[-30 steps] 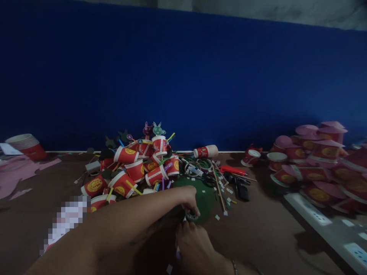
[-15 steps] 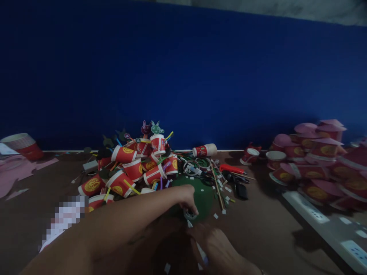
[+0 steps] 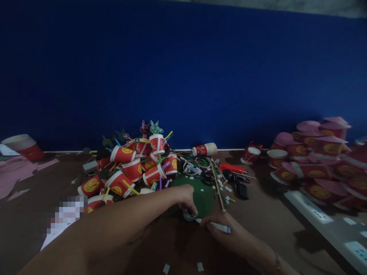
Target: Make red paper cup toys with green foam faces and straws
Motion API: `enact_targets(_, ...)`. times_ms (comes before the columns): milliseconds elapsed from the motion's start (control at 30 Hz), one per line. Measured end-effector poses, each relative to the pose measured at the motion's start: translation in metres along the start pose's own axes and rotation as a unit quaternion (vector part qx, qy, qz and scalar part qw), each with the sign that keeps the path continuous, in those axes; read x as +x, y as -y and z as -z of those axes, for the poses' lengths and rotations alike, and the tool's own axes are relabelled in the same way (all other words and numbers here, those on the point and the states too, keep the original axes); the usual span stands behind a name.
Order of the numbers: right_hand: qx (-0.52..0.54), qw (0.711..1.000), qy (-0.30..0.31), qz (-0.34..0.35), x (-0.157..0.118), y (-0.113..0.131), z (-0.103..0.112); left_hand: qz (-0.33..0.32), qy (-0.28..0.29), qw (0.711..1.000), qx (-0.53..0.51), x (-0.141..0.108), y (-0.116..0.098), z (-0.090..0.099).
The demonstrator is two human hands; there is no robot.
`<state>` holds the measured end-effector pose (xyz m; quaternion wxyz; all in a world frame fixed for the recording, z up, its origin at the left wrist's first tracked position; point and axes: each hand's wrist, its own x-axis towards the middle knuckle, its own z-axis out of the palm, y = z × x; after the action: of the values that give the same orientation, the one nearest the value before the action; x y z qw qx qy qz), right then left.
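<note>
My left hand (image 3: 187,198) is closed on a small white ring (image 3: 189,217) that looks like a roll of tape, holding it down at the near edge of a dark green sheet (image 3: 204,196). In my right hand (image 3: 225,227) is a white marker (image 3: 220,227) with a bluish end, gripped between thumb and fingers. Its tip points left and lies close by the ring's right side; whether they touch I cannot tell. My left forearm hides part of the table and the nearer cups.
Red paper cups (image 3: 123,154) with straws and paper animal heads are heaped at left. Pink-topped cups (image 3: 327,149) pile up at right behind a power strip (image 3: 309,208). Scissors (image 3: 207,177), a red-handled tool (image 3: 232,168), a stick (image 3: 218,187) and scraps lie behind the sheet.
My right hand has moved up and to the right, and the marker has swung from steep to nearly level. My left hand stays on the ring.
</note>
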<state>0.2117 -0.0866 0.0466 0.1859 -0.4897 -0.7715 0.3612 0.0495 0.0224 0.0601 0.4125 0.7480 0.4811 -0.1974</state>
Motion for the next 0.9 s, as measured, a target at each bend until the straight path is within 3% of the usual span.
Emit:
enact_targets(200, 0.084, 0.992, 0.012, -0.098, 0.008, -0.010, 0.004, -0.007, -0.009, 1.000, 0.023, 0.002, 0.003, 0.000)
enact_targets(467, 0.188, 0.977, 0.001, -0.100, 0.019, -0.032, 0.009, -0.034, -0.084, 0.995, 0.042, -0.006, 0.004, -0.007)
enact_targets(567, 0.241, 0.965, -0.045, -0.093, 0.019, -0.036, 0.013, -0.045, -0.134, 0.989, 0.043, -0.011, 0.006, -0.013)
enact_targets(667, 0.287, 0.942, -0.143, -0.092, 0.020, -0.032, 0.014, -0.055, -0.186, 0.980, 0.042, -0.017, 0.010, -0.023)
enact_targets(767, 0.209, 0.955, -0.202, -0.067, 0.027, -0.030, 0.013, -0.061, -0.236, 0.969, 0.035, -0.021, 0.014, -0.034)
enact_targets(900, -0.026, 0.986, -0.163, 0.030, 0.041, -0.042, 0.008, -0.067, -0.283, 0.957, 0.017, -0.025, 0.017, -0.046)
